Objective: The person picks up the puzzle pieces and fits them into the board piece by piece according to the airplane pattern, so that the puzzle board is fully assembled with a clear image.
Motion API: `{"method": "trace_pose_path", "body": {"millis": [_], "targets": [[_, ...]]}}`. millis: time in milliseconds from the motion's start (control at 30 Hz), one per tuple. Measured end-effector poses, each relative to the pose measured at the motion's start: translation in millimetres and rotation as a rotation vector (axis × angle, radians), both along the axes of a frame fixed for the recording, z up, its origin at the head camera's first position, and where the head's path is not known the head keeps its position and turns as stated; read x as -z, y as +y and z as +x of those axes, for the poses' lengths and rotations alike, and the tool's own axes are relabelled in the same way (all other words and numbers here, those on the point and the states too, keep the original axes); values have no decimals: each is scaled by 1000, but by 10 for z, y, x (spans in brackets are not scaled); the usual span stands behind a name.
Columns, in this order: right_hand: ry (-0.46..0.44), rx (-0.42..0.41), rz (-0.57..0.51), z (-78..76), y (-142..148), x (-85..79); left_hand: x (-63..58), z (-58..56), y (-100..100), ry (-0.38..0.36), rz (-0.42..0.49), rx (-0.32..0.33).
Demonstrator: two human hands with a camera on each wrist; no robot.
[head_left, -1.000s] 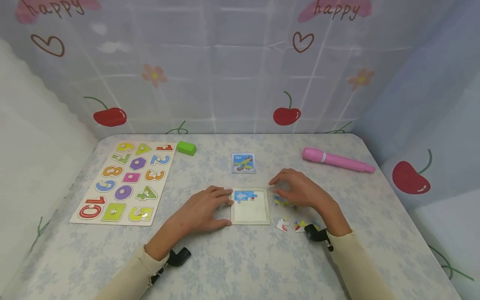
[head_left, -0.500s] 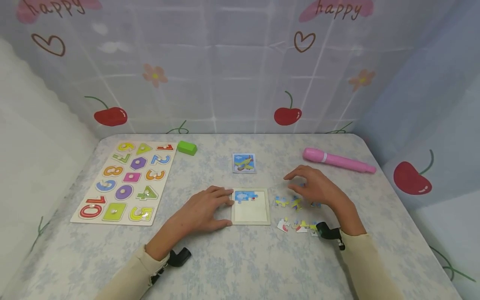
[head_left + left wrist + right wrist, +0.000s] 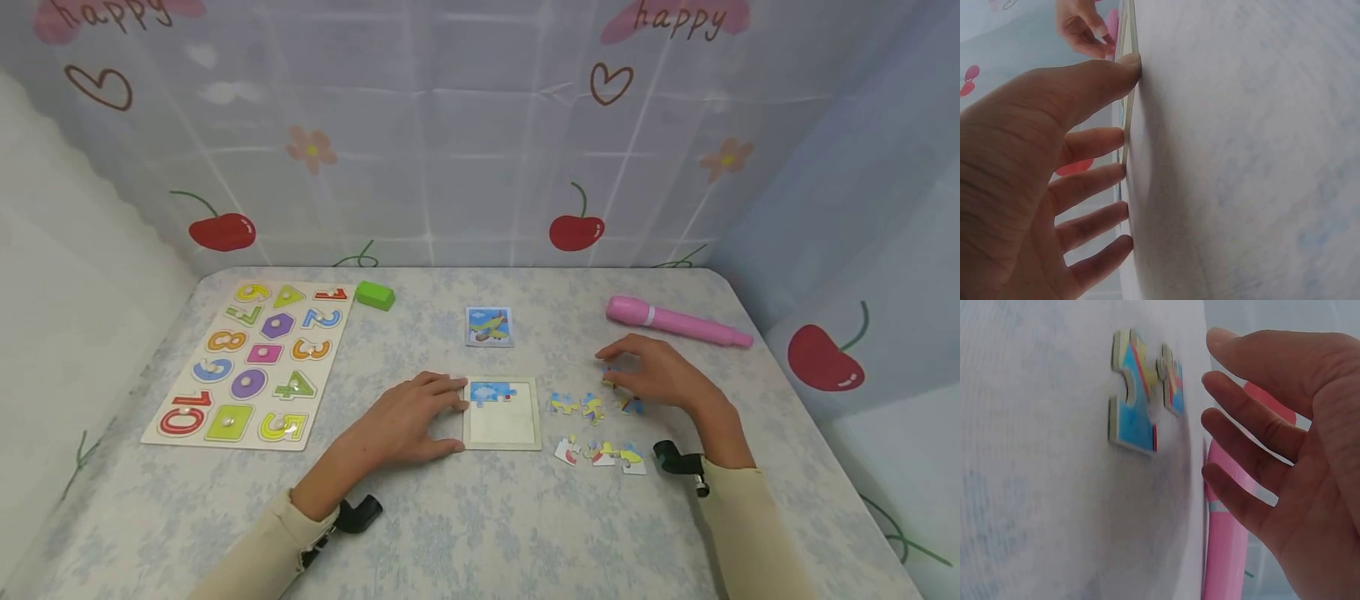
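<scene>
Pale blue-floral tabletop across the lower frame. At centre, touches the left edge of a square cream puzzle tray with the left hand, fingers apart; joined blue sky pieces along the tray's upper left. Right of centre, holds the right hand beside loose blue-and-yellow jigsaw pieces, thumb and fingers apart. Farther out: small square aeroplane card above the tray, green block and white number board at left, pink rod at right.
</scene>
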State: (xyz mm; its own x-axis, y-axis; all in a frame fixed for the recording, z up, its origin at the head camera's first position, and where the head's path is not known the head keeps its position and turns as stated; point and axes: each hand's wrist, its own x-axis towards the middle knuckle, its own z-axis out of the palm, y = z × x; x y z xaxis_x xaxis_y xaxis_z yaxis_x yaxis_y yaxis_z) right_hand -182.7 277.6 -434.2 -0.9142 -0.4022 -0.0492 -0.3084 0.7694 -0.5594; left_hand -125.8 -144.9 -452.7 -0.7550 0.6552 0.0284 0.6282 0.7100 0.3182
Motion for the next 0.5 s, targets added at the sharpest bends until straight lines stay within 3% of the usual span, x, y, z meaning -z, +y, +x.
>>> {"method": "trace_pose_path", "body": {"millis": [267,500], "targets": [[-57,32,25,-38,152,49,3,-1,-2,-1,10,-1],[-49,-2,10,-67,199,107,19,0,-3,6,14,-2]]}}
